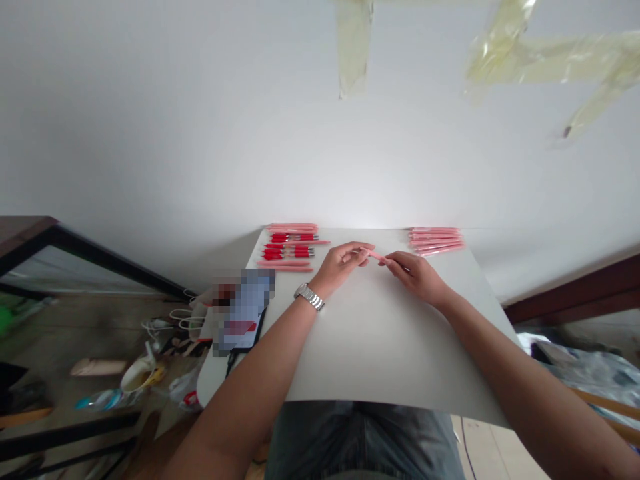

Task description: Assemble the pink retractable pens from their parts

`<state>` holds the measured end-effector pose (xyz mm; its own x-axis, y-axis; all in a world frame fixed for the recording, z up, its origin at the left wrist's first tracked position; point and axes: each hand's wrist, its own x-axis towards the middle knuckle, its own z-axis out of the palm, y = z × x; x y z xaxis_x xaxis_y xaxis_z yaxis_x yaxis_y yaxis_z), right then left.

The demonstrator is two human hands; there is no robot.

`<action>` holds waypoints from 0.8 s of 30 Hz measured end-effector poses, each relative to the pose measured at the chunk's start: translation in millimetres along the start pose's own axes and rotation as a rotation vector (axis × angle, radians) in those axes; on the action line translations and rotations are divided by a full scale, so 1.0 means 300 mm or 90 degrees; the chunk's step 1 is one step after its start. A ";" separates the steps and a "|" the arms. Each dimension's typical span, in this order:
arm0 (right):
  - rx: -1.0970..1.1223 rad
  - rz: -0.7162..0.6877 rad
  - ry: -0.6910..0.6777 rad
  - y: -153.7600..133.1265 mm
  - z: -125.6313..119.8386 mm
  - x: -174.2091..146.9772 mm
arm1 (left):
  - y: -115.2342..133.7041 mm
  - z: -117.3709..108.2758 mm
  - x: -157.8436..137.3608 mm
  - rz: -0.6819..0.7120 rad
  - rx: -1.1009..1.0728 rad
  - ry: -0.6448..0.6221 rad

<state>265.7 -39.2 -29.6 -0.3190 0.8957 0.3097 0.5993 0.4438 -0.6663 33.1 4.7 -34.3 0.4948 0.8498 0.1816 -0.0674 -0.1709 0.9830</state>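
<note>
Pink pen point(377, 256), held over the tabletop point(383, 333): the left grip point(344, 259) pinches it near one end, the right grip point(414, 272) near the other, both nearly closed. Probably light, stiff and smooth, it is best taken by the barrel. Its ends are largely covered; whether it is wrapped cannot be told.

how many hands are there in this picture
2: the left hand, with a watch on its wrist, at the left end of a pink pen, and the right hand at the right end. No others show.
</note>
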 end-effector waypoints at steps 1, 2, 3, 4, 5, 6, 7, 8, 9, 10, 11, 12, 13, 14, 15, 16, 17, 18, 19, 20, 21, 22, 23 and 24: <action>-0.001 0.002 -0.002 0.001 0.000 0.000 | 0.002 0.000 0.000 0.001 0.006 -0.004; -0.002 0.004 -0.004 0.003 0.000 -0.001 | 0.005 0.000 0.000 0.002 0.010 -0.008; -0.003 0.006 -0.004 0.006 0.000 -0.001 | 0.007 0.000 0.000 0.004 0.013 -0.011; -0.006 0.009 -0.003 0.009 0.000 -0.001 | 0.009 0.001 0.000 0.006 0.014 -0.014; -0.009 0.012 -0.001 0.012 0.000 -0.001 | 0.010 0.002 0.000 0.006 0.015 -0.015; -0.012 0.015 0.001 0.015 0.000 -0.001 | 0.010 0.003 0.001 0.006 0.014 -0.014; -0.014 0.018 0.002 0.018 0.001 -0.001 | 0.010 0.004 0.002 0.007 0.014 -0.011; -0.015 0.021 0.004 0.020 0.001 -0.001 | 0.008 0.005 0.002 0.009 0.014 -0.008; -0.016 0.022 0.004 0.021 0.001 -0.001 | 0.006 0.004 0.003 0.011 0.015 -0.006; -0.016 0.022 0.005 0.021 0.001 0.000 | 0.004 0.004 0.004 0.013 0.014 -0.006; -0.018 0.021 0.004 0.021 0.000 0.000 | 0.002 0.003 0.004 0.015 0.014 -0.006; -0.019 0.020 0.005 0.021 -0.001 0.001 | 0.000 0.002 0.005 0.015 0.014 -0.007; -0.021 0.018 0.005 0.020 -0.002 0.001 | -0.002 0.001 0.005 0.014 0.015 -0.007; -0.023 0.016 0.004 0.019 -0.002 0.001 | -0.003 0.000 0.005 0.012 0.017 -0.006; -0.024 0.013 0.004 0.019 -0.003 0.001 | -0.005 -0.001 0.006 0.009 0.018 -0.004; -0.026 0.010 0.004 0.019 -0.003 0.002 | -0.006 0.000 0.006 0.004 0.017 0.000; -0.029 0.007 0.006 0.020 -0.002 0.002 | -0.007 0.000 0.006 0.000 0.015 0.003; -0.032 0.004 0.008 0.022 -0.002 0.002 | -0.008 0.001 0.006 -0.004 0.009 0.007; -0.035 0.000 0.011 0.024 -0.001 0.002 | -0.009 0.003 0.006 -0.007 0.001 0.010; -0.038 -0.004 0.013 0.026 0.000 0.003 | -0.010 0.004 0.006 -0.009 -0.008 0.012; -0.039 -0.009 0.014 0.029 0.001 0.003 | -0.011 0.005 0.007 -0.010 -0.014 0.014; -0.040 -0.013 0.015 0.031 0.002 0.002 | -0.013 0.005 0.007 -0.010 -0.018 0.015; -0.041 -0.018 0.016 0.032 0.003 0.002 | -0.014 0.005 0.007 -0.010 -0.020 0.015; -0.041 -0.023 0.016 0.033 0.003 0.002 | -0.015 0.005 0.008 -0.011 -0.019 0.016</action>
<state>270.7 -34.4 -36.6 -0.3228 0.8792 0.3504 0.6341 0.4758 -0.6096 35.7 6.7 -38.4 0.4748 0.8646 0.1644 -0.0849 -0.1409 0.9864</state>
